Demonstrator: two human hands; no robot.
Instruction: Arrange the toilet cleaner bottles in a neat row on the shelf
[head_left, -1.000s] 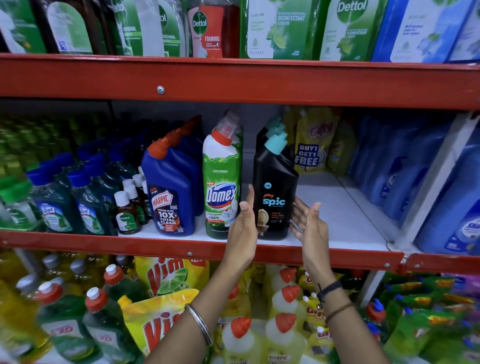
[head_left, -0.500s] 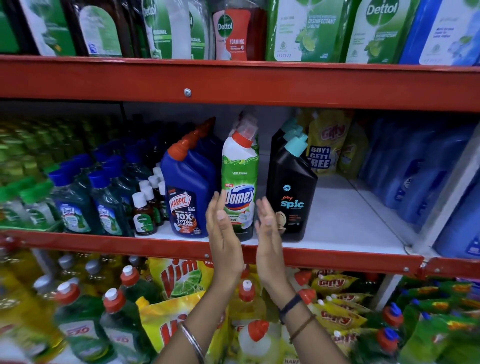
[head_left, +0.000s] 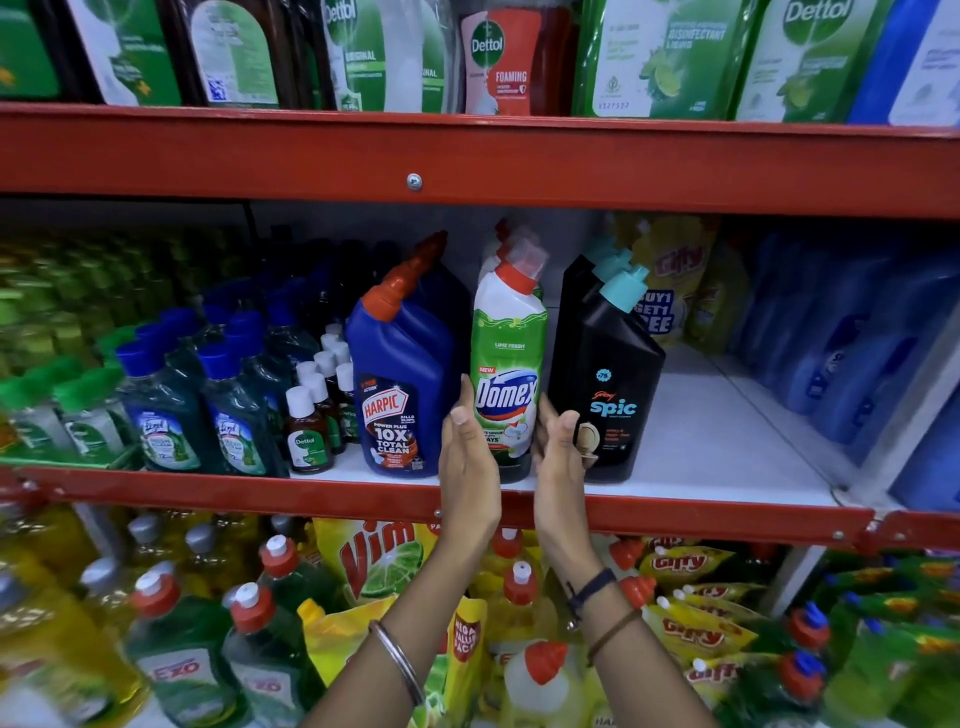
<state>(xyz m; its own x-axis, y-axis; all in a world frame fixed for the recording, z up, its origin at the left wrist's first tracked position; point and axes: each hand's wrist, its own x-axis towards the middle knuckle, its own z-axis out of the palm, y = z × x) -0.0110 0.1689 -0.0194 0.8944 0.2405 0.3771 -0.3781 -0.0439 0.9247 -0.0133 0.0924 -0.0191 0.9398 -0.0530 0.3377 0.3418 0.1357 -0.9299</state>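
Three rows of toilet cleaner bottles stand at the front of the middle shelf (head_left: 727, 467): blue Harpic bottle (head_left: 402, 374), green-and-white Domex bottle (head_left: 509, 364), black Spic bottle (head_left: 608, 384), each with more bottles behind it. My left hand (head_left: 467, 457) lies flat against the Domex bottle's left side. My right hand (head_left: 558, 457) presses its right side, between the Domex and Spic bottles. The fingers of both hands are straight and point upward, so the bottle is clasped between the palms.
Small brown Dettol bottles (head_left: 306, 431) and green Lizol bottles (head_left: 234, 415) stand left of the Harpic. White shelf space lies right of the Spic, with yellow Giffy pouches (head_left: 675, 291) behind and blue bottles (head_left: 841, 353) far right. A red shelf beam (head_left: 415, 161) runs overhead.
Both hands moved left from around the Spic bottle, came together in front of the Domex bottle, and now flank it. The camera view shifted closer.
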